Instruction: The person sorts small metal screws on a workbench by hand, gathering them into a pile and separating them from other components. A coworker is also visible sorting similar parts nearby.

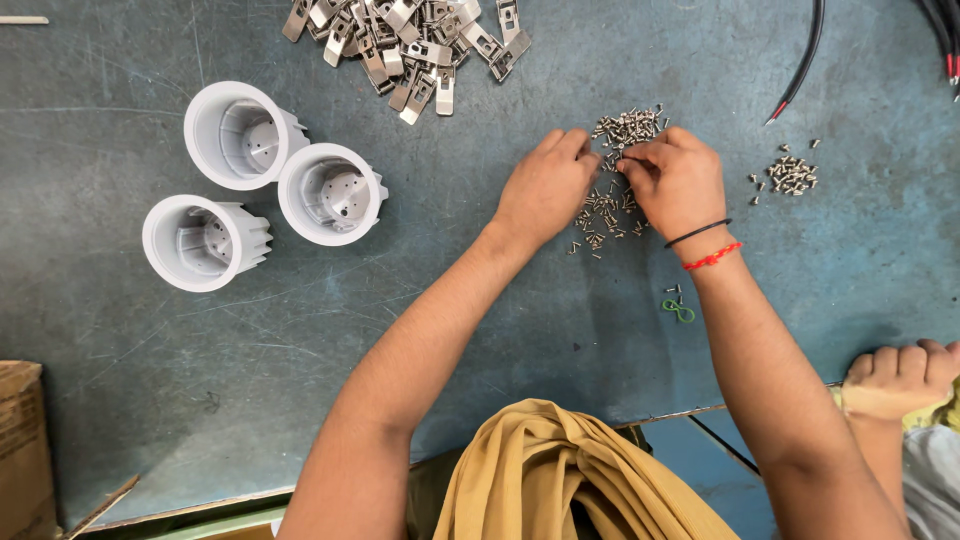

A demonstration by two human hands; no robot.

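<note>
While three pale grey finned housings stand open-mouthed at the upper left of the frame, no screw or clip shows in them yet, so the fitting looks barely begun. Right of them, at the top edge, lies a heap of metal spring clips, untouched. At centre the left hand rests fingers-down on the blue worktop, loosely curled, fingertips at a scatter of small screws; whether it has one pinched I cannot tell. The right hand, wearing black and red wrist threads, meets it over the same pile, fingers bent inward, grip hidden. Further right sit a smaller screw pile, black cables, a green loop, and another person's hand at the lower right edge.
</note>
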